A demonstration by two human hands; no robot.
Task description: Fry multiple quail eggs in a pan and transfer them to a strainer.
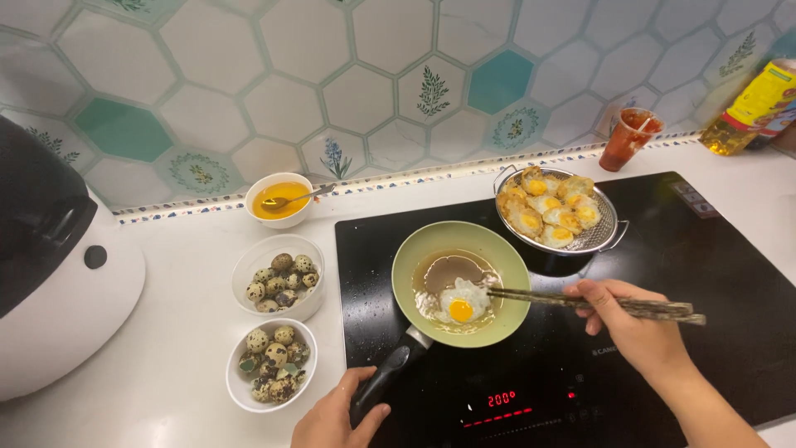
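The left hand (336, 415) is wrapping around the black handle (383, 380) of the small pale green frying pan (461, 282), which is sitting on the black glass induction cooktop (705, 274). The right hand (634, 328) is pinching a pair of dark patterned chopsticks (580, 302), their tips touching the small fried egg (461, 305) lying in oil inside the pan. To the left, 2 white bowls are standing on the white counter (166, 365): the nearer bowl (272, 363) is holding cracked speckled shells, the farther bowl (278, 276) whole speckled quail eggs. Beyond the pan, a metal mesh strainer (557, 209) is holding several fried eggs. A small white bowl of yellow liquid (280, 199) with a spoon is sitting near the tiled wall.
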